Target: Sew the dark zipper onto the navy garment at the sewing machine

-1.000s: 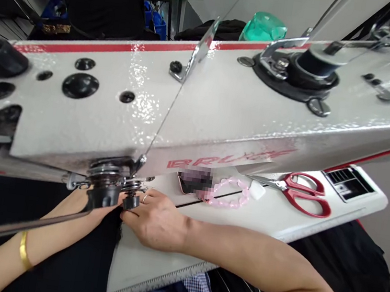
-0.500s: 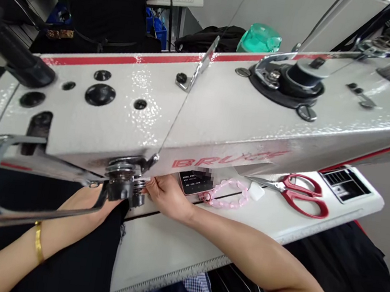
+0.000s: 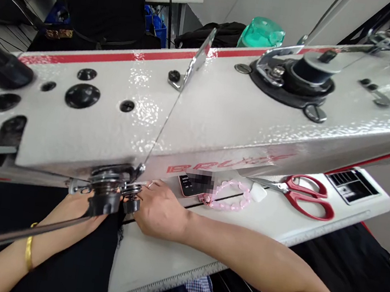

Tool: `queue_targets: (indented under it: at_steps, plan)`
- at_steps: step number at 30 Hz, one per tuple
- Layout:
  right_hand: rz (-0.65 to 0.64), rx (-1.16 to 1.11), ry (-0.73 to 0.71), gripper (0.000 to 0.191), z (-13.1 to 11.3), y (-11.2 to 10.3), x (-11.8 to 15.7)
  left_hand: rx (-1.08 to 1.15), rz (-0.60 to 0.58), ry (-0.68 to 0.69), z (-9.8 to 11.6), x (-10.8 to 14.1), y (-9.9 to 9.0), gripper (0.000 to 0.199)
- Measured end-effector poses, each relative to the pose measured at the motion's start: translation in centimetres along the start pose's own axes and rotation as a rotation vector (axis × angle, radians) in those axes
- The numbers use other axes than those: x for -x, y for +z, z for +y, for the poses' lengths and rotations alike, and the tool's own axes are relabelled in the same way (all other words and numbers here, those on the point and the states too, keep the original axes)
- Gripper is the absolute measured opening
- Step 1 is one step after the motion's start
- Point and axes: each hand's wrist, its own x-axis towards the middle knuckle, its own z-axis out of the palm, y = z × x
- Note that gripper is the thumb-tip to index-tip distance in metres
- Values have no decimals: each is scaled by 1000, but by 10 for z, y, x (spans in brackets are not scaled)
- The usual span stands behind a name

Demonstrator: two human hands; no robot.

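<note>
Seemingly steadying cloth (image 3: 89, 266) with left hand (image 3: 78, 204) near right hand (image 3: 160, 210), cannot tell pinch or spread of either behind tension knobs (image 3: 103, 204), with scissors (image 3: 287, 188) rightward, likely for reach

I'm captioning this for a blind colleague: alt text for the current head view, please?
A person's left hand on dark fabric, right hand close beside it, both partly hidden by a white sewing machine. To their right on the machine's bed lie a phone, a pink beaded loop and red-handled scissors.

Brt. light; glare on machine arm (image 3: 214, 115); phone (image 3: 188, 186) pt.-pixelated.
</note>
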Motion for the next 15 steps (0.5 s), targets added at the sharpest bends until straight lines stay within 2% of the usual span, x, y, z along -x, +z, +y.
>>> queue_targets:
  at_steps: [5, 8, 13, 15]
  plan:
    - [52, 59, -64, 18, -4, 2, 1, -19, 8, 44, -5, 8, 6, 22]
    - [90, 70, -138, 18, -9, 6, 1, 19, -15, 24, -8, 11, 9, 22]
    - [108, 65, -219, 21, -15, 6, 0, -43, -190, -66, -9, 7, 14, 27]
    - [123, 80, -224, 22, -15, 5, 0, -44, -223, -74, -9, 6, 17, 30]
